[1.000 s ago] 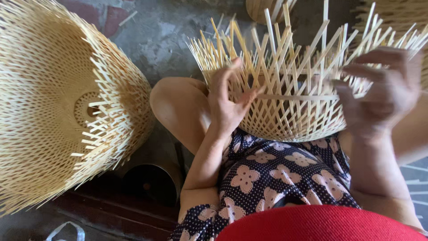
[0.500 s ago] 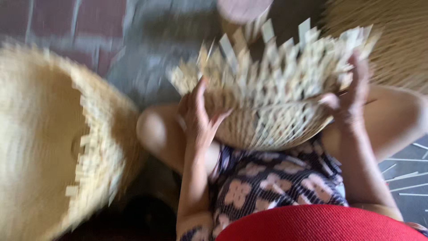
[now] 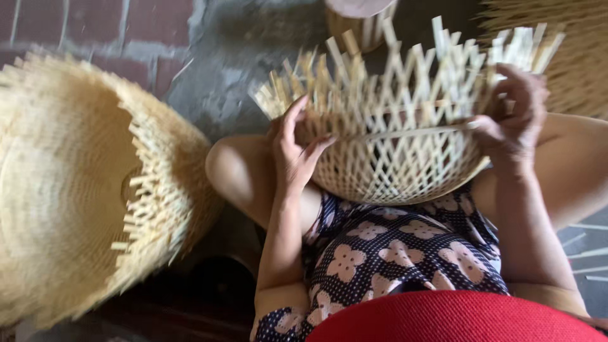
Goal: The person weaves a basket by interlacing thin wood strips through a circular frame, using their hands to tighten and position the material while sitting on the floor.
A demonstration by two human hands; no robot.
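An unfinished woven bamboo basket [image 3: 399, 133] is held on the lap, gripped at its rim by the left hand [image 3: 294, 149] and the right hand [image 3: 513, 117]. A stack of larger woven baskets [image 3: 82, 183] is seen lying just beside the left knee, on the brick floor [image 3: 95, 25].

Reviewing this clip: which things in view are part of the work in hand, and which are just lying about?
In hand:
- unfinished woven basket on the lap, loose strip ends sticking up
- left hand on its near rim
- right hand gripping its right rim

Lying about:
- stack of large woven baskets on the left
- another woven piece at top right
- loose strips on the floor at right
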